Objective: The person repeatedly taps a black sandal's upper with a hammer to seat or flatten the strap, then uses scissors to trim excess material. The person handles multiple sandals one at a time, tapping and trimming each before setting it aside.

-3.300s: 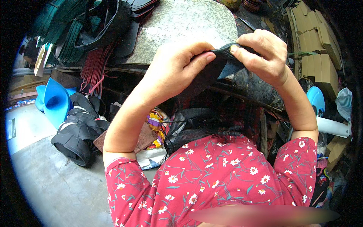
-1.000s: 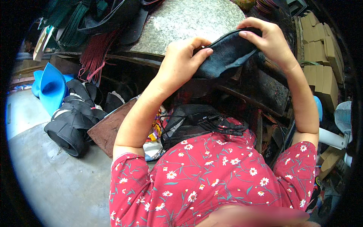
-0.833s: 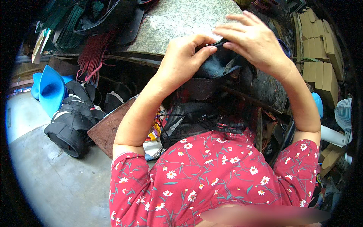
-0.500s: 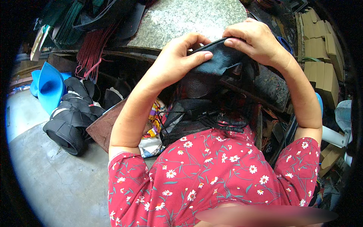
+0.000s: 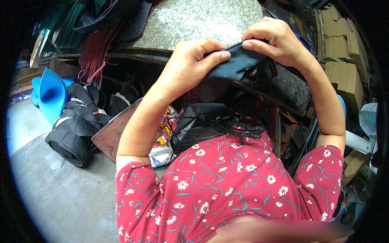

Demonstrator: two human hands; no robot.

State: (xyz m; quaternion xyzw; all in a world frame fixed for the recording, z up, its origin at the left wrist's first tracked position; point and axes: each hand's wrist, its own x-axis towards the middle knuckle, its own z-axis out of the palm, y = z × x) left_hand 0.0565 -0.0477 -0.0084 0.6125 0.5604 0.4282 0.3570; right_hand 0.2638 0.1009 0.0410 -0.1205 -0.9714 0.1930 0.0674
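Observation:
A glossy black leather-like piece (image 5: 237, 64) stretches between my two hands, its top edge folded over and running from one thumb to the other. Its lower part drops into shadow, so its full shape is hidden. My left hand (image 5: 198, 60) pinches the left end of this edge, thumb on the near face and fingers behind. At the right end my right hand (image 5: 277, 42) grips the same edge, its thumb lying along the front and its fingers curled over the far side. Behind the piece is a grey speckled slab (image 5: 202, 20) on the bench.
Black curved, shoe-like parts (image 5: 73, 137) are stacked at the left beside blue foam-like shapes (image 5: 52, 91). A brown board (image 5: 117, 129) leans near my left forearm. Dark red strips (image 5: 95, 56) hang at the far left. Tan boxes (image 5: 342, 77) and a fan (image 5: 368, 121) stand at the right.
The black piece has tilted slightly, and less of its lower part shows. Both hands keep their hold, the left shifting a little to the right. The view has shifted slightly.

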